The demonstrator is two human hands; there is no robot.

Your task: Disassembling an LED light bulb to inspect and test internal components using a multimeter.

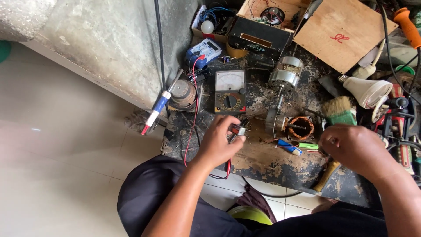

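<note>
Small metal-and-black switch part (239, 130): pinched in the fingers of the left hand (218, 142), held just above the worn workbench (263, 160) near its front edge; exact make too small to tell. Red test lead (191, 118) runs under that wrist.

Right hand (351, 147): fingers curled nearly closed near thin wires; whether it grips them cannot be told.

Between the hands: blue-and-yellow-green wires (294, 147) leading to a copper-wound stator (301, 128), its rotor and shaft (274, 120) lying beside it. The motor lies in separate pieces; reassembly appears undone.

Behind: analog multimeter (230, 91), digital multimeter (202, 52), second motor body (285, 74).

Right side: green-handled brush (340, 112), white lamp bulb (366, 91), plywood board (342, 30).

Left edge: soldering iron (158, 107).
</note>
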